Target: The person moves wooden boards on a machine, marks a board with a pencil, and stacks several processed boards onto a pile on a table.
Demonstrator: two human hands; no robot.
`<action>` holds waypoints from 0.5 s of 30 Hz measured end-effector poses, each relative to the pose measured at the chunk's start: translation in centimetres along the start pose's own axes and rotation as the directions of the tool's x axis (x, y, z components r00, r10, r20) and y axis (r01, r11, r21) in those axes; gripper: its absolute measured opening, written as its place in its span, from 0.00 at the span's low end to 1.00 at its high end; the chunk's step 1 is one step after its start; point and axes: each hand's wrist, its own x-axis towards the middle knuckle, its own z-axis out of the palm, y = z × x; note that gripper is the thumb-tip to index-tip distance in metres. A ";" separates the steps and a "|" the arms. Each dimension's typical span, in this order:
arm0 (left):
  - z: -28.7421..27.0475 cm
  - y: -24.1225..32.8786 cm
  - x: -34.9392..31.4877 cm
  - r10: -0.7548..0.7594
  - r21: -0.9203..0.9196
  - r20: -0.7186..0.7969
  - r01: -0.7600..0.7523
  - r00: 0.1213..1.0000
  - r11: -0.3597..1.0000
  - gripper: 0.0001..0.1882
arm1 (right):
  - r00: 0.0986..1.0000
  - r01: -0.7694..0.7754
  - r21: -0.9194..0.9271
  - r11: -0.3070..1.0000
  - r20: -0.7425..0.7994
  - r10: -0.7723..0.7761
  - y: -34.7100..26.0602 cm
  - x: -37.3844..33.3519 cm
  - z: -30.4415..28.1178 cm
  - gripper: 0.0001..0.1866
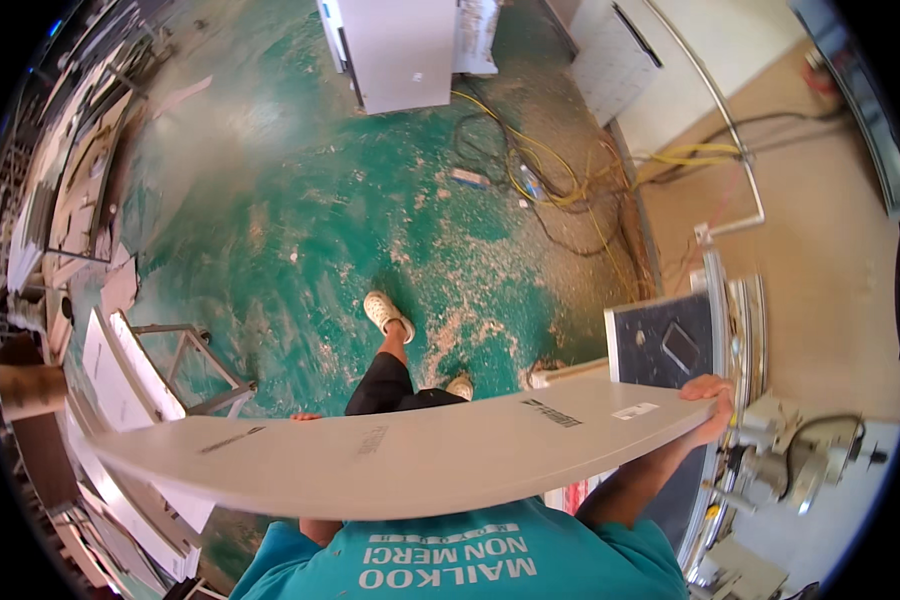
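Observation:
A long, pale grey-beige panel (470,450) lies across the front of my body, its face turned up, with printed marks and a small white label near its right end. My right hand (710,405) grips the right end, fingers curled over the corner. On the far edge, left of the middle, only the fingertips of my left hand (306,416) show, hooked over the rim; the panel hides the rest of that hand. Just beyond my right hand, a dark phone (681,347) rests on a dark, pale-edged surface (640,340).
Pale boards (120,370) and a metal-framed trolley (205,365) stand at the left. Tangled cables (560,190) lie on the dusty green floor (290,250), near a white cabinet (395,55) at the far side. Machine parts (800,460) are at the right.

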 end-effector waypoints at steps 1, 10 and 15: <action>-0.3 -1.8 0.9 -0.047 -0.044 0.039 0.048 0.998 0.998 0.18 | 1.000 0.011 -0.048 0.999 -0.015 -0.012 0.3 1.7 3.2 0.12; 28.2 0.0 22.7 -0.070 -0.271 0.581 0.274 0.811 0.923 0.18 | 0.494 -0.032 -0.056 0.998 0.867 0.064 -1.6 9.8 28.4 0.24; 47.6 0.5 25.2 -0.173 -0.199 0.553 0.331 0.815 0.922 0.19 | -0.135 0.067 -0.559 0.826 0.815 0.563 6.0 12.6 36.9 0.30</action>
